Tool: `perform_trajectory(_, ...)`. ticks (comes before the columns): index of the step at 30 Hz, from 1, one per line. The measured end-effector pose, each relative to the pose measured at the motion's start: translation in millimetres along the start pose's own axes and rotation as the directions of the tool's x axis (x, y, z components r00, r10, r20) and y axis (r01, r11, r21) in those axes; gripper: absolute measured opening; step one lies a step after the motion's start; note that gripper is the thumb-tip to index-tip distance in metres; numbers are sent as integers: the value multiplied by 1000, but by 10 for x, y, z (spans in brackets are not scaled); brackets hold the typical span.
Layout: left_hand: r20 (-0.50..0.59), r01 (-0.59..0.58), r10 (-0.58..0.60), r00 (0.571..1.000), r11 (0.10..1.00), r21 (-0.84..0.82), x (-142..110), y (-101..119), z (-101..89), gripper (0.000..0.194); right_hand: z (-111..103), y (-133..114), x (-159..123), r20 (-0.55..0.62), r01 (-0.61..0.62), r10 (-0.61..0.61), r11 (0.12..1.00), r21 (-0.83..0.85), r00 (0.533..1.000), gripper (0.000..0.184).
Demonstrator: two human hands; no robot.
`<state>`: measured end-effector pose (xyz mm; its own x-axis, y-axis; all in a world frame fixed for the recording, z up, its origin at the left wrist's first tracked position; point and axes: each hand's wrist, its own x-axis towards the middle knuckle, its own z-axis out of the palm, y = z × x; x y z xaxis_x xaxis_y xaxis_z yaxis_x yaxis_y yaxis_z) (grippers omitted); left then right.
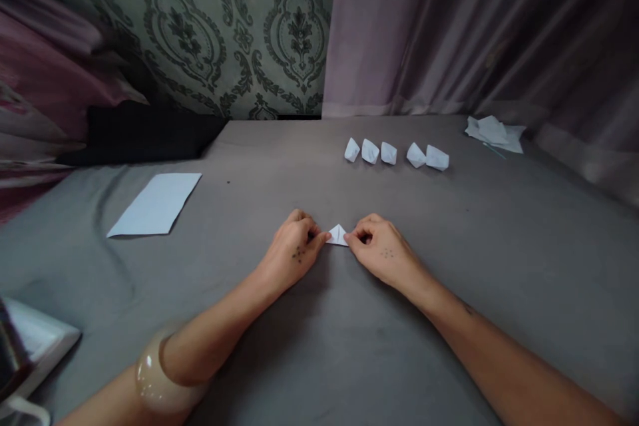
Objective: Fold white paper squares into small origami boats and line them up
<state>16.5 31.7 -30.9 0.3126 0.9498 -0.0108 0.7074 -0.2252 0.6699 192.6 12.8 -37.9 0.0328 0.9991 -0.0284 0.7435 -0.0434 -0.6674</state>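
A small piece of folded white paper (338, 235), triangular with a crease down its middle, is held just above or on the grey cloth at the centre. My left hand (298, 244) pinches its left corner between thumb and fingers. On the opposite corner, my right hand (380, 245) is closed in a similar pinch. The fingertips hide both corners of the paper. Beyond my hands stands a row of several folded white paper shapes (370, 151), with a small gap splitting the row.
White paper sheets (160, 204) lie to the left. Paper scraps (494, 133) and a thin greenish stick rest at the far right. A black cloth (150, 133) lies at the back left; a white object (42, 336) sits at the near left edge. Curtains hang behind.
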Motion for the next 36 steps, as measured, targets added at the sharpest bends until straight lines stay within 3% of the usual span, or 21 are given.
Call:
perform_trajectory(13,-16,-56,59,998,992,113,24,-68,84,20,26,-32,32,-17,-46,44,994,-98,999,21)
perform_trajectory(36,32,15,-20,999,988,154,66,-51,43,23,25,-8,38,-13,-9,8,995,-95,1000,22)
